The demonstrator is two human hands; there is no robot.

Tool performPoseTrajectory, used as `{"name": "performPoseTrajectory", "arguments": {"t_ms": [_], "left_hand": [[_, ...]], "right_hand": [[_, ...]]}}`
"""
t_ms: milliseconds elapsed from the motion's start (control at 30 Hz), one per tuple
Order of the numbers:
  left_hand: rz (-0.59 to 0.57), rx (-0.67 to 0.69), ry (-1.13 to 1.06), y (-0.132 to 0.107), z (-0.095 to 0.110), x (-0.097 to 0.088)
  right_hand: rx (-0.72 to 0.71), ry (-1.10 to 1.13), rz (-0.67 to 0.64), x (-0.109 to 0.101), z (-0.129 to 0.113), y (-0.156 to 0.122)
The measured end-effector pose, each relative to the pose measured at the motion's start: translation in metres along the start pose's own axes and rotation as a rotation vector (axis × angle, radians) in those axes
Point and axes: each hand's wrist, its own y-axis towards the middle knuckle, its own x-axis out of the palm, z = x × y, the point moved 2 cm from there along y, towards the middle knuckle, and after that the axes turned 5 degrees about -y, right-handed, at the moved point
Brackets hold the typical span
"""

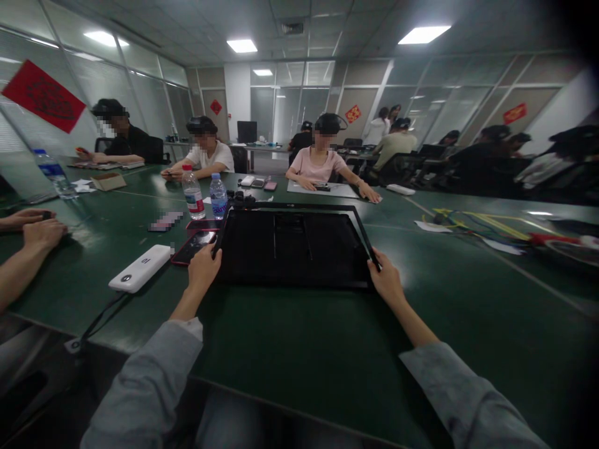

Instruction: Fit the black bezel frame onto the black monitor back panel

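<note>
A black monitor bezel (364,232), a thin rectangular frame with a small pale mark on its far bar, is held in front of me by both hands. My left hand (204,269) grips its left side and my right hand (386,274) its right side, thumbs on top. Within the frame's outline a dark monitor back cover (248,249) shows, with a recessed part in its middle. Green table is visible between cover and frame at the far right corner. Whether the two touch along the near edge, I cannot tell.
Left of the bezel are a white power bank (140,269) with a cable, a phone (194,248) and two water bottles (193,193). Another person's hands (44,231) rest at the far left. Yellow wires (491,227) lie right on the green table (299,349). Co-workers sit opposite.
</note>
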Motion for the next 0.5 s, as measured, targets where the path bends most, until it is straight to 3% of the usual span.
{"name": "performPoseTrajectory", "arguments": {"t_ms": [500], "left_hand": [[-0.046,-0.03,-0.021,0.003,-0.007,0.008]], "right_hand": [[0.03,0.025,-0.027,0.006,0.015,0.001]]}}
